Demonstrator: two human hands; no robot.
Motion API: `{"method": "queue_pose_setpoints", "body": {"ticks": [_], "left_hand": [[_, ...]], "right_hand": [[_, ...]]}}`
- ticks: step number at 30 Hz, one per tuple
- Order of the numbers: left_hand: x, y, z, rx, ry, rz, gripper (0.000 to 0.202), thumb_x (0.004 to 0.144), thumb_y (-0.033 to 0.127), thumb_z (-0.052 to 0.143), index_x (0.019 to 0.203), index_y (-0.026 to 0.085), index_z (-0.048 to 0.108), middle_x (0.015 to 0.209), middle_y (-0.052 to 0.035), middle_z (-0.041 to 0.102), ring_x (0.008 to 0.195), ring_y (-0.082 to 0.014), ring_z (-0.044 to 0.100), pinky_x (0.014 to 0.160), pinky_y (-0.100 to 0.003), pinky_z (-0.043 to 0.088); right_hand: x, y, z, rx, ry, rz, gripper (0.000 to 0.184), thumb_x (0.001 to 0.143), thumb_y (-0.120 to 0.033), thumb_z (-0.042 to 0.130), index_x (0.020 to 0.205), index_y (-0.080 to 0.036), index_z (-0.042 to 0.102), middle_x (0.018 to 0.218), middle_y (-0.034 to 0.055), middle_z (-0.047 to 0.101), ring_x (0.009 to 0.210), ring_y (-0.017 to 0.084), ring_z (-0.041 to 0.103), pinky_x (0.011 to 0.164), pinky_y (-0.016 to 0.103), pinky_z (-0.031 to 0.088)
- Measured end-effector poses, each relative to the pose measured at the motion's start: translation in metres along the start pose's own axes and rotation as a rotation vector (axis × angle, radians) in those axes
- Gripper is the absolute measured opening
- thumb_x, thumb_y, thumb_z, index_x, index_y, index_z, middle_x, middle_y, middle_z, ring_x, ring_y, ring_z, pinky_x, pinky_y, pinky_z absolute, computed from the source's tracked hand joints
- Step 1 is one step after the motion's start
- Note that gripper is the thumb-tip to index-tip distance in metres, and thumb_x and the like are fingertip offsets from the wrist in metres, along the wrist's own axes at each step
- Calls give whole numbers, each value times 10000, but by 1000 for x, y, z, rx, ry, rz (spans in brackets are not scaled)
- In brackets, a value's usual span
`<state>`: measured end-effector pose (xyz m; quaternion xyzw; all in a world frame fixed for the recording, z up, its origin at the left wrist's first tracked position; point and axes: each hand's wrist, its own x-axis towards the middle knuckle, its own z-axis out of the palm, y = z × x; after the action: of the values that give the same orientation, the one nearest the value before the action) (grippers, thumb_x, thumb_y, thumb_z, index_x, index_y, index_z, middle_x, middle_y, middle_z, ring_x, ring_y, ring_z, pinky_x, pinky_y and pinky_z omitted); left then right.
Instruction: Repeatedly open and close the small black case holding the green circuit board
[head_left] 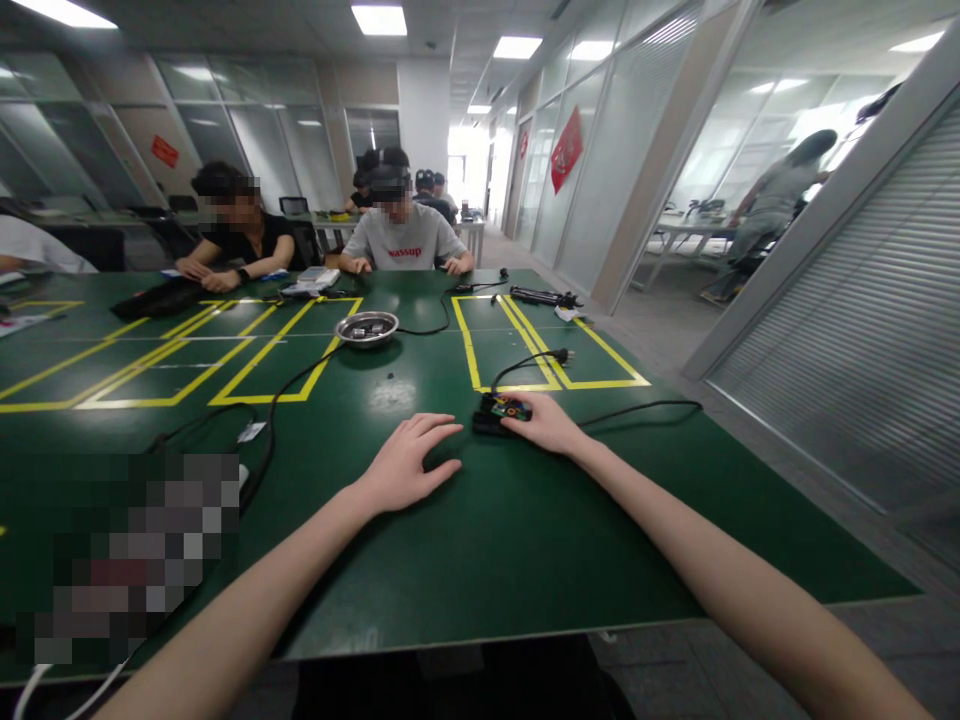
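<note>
My left hand (409,462) lies flat on the green table (480,560) with its fingers stretched out and nothing in it. Just to its right, my right hand (546,424) rests on a small black device (501,411) with coloured buttons, the fingers curled over its right end. A black cable (525,362) runs from the device toward the yellow taped rectangle behind it.
A metal bowl (366,327) with small parts stands mid-table. Black cables (270,420) cross the left side near yellow tape lines (262,355). A black tool (544,297) lies at the far right. Two people sit at the far edge. The table's right edge drops to the corridor floor.
</note>
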<state>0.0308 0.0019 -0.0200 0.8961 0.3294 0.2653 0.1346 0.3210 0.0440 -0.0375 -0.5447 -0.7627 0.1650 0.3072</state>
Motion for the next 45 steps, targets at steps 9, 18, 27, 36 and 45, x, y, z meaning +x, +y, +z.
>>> {"method": "queue_pose_setpoints", "body": {"ticks": [9,18,27,36,45], "left_hand": [[0,7,-12,-29,-118,53,472,756,433,820,1139,223,641,1046,-63,723,957,-266,674,898,-396,529],[0,2,-10,90,-149,52,893,737,505,849,1503,242,473,1343,-128,668,1222,-334,615,1066,-474,468],[2,-10,-10,20,-182,79,586,734,512,859,1225,238,696,1350,-116,684,1309,-340,589,1118,-497,457],[1,-9,-13,9,-73,69,358,837,472,781,1090,227,720,1206,-108,693,1160,-289,631,995,-438,541],[0,-11,-19,21,-143,-11,85,886,288,646,888,212,685,993,-38,621,829,-182,637,726,-286,512]], "right_hand": [[-29,-67,19,221,-369,-516,398,848,-265,745,1237,-182,722,1078,86,779,935,227,747,859,321,569],[-28,-60,8,90,-194,-444,394,845,-318,763,1222,-212,720,1135,84,787,1012,256,760,910,346,566],[-26,-59,26,176,-237,-470,284,887,-326,765,1152,-222,769,1175,94,681,1062,229,690,971,374,549],[-25,-57,8,102,-269,-506,471,797,-408,839,1205,-211,712,1182,96,678,1059,252,682,944,386,545],[-27,-67,14,13,-262,-457,455,735,-234,815,1169,-178,690,1062,80,703,952,244,676,867,370,540]]}}
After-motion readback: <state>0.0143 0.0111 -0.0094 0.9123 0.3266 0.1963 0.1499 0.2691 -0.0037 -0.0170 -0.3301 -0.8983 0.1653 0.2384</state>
